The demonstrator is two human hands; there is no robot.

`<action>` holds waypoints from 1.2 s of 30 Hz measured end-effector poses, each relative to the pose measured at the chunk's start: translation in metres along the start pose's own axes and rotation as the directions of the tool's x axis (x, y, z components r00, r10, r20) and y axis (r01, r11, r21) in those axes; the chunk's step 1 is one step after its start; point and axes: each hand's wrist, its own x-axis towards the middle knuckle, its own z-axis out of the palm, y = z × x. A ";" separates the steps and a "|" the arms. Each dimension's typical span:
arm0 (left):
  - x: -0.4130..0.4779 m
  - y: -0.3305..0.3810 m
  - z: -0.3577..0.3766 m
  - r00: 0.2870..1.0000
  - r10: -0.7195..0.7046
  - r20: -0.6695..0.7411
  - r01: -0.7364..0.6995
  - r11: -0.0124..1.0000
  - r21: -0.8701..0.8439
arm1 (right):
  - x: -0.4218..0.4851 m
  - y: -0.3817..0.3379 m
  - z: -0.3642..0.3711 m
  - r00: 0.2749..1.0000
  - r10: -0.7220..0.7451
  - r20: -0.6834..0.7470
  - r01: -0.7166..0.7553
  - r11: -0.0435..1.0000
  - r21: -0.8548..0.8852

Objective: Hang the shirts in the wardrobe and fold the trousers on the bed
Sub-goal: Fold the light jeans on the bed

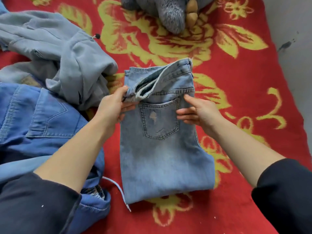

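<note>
Jeans betw. L hand, R hand

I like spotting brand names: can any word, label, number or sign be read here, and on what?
None can be read.
The light jeans show only stitching and a worn spot on the pocket, no tag.
The grey hoodie and the darker jeans bear no lettering.
The red blanket has only yellow flowers.
</note>
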 end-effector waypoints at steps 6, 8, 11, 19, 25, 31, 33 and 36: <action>0.042 0.016 -0.001 0.993 0.103 0.065 -0.092 0.985 -0.145 | 0.041 -0.016 0.019 0.993 -0.106 -0.046 0.106 0.994 -0.004; 0.047 -0.005 0.006 0.983 0.179 0.041 -0.180 0.983 0.024 | 0.043 0.001 0.020 0.992 -0.128 0.001 0.127 0.980 -0.151; 0.035 -0.071 0.015 0.934 0.283 0.217 -0.355 0.679 0.643 | 0.030 0.042 0.013 0.960 -0.187 0.208 0.278 0.717 -0.639; -0.064 -0.219 0.010 0.782 0.261 0.566 -0.584 -0.012 0.812 | -0.054 0.161 -0.041 0.770 -0.151 0.620 0.618 -0.071 -0.783; -0.081 -0.222 -0.001 0.745 0.247 0.620 -0.587 -0.200 0.785 | -0.066 0.174 -0.052 0.727 -0.176 0.663 0.621 -0.242 -0.745; -0.086 -0.200 0.026 0.838 0.224 0.497 -0.439 -0.265 0.859 | -0.071 0.145 -0.039 0.789 -0.189 0.585 0.590 -0.032 -0.807; -0.092 -0.175 0.032 0.873 0.179 0.453 -0.406 -0.246 0.880 | -0.070 0.131 -0.043 0.872 -0.089 0.481 0.489 0.110 -0.865; -0.094 -0.143 0.034 0.921 -0.016 0.389 -0.387 -0.123 0.914 | -0.069 0.110 -0.045 0.892 -0.027 0.451 0.446 0.213 -0.869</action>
